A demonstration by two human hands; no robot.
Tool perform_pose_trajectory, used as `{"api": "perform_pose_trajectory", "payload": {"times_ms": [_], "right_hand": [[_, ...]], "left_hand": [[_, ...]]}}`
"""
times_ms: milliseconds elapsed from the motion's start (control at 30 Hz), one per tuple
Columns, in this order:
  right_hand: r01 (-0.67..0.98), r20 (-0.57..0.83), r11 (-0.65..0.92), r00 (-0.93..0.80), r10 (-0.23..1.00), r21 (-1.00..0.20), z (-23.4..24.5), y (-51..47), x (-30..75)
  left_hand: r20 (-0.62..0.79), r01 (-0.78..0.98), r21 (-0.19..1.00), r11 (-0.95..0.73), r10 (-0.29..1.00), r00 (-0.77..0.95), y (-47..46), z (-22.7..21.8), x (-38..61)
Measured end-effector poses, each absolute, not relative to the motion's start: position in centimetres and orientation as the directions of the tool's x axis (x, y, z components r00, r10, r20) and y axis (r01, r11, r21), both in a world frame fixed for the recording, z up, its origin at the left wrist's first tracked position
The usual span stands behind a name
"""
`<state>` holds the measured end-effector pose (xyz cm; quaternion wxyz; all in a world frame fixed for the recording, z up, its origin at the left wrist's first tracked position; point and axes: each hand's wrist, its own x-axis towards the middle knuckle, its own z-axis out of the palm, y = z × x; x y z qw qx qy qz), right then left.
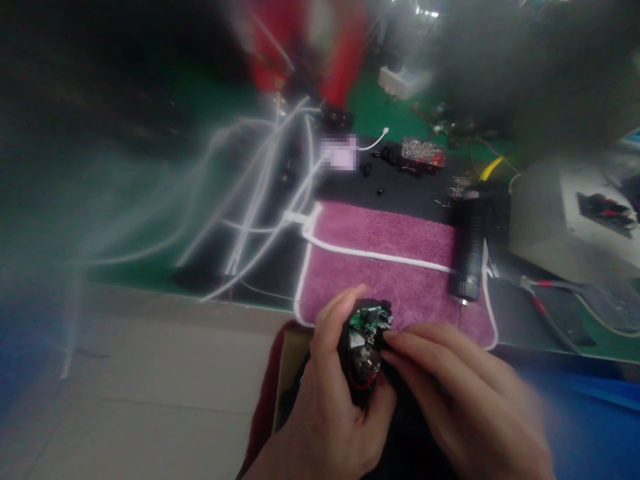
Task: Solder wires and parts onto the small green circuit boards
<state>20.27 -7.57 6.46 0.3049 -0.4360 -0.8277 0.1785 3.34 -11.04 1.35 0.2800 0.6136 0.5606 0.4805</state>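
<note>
A small black device with an opened housing, a green circuit board [369, 320] and a thin red wire inside, rests in my left hand [333, 393]. The fingers of that hand are wrapped round the housing, with the open side facing up. My right hand [455, 387] pinches at the device's right edge, thumb and forefinger close together. Whatever sits between those fingertips is too small and dark to name. Both hands are in front of the near edge of a purple towel [390, 287] with white trim.
A black electric screwdriver [470, 247] lies over the towel's right side, its bit towards me. White cables [260, 180] spread on the left. Farther back stands a box of screws [423, 155] with small black parts around it. A grey metal unit [560, 220] occupies the right.
</note>
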Motion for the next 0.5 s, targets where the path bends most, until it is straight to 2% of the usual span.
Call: {"api": "perform_pose_trajectory", "payload": {"times_ms": [167,267,400,500], "right_hand": [[0.613,0.353,0.548,-0.420,0.836,-0.569,6.6,-7.5,20.1],[0.529,0.307,0.494,-0.405,0.861,-0.690,6.5,-7.2,20.1],[0.307,0.275,0.395,-0.368,0.888,-0.866,5.4,-6.5,19.7],[0.289,0.361,0.455,-0.323,0.875,-0.843,4.2,-6.2,19.2]], "left_hand": [[0.269,0.462,0.862,-0.208,0.961,-0.069,-11.3,1.7,3.0],[0.217,0.469,0.869,-0.157,0.973,-0.076,-11.5,1.9,2.8],[0.188,0.431,0.893,-0.131,0.978,-0.093,-11.6,1.5,2.3],[0.112,0.340,0.938,-0.066,0.987,-0.117,-11.2,1.0,1.8]]}}
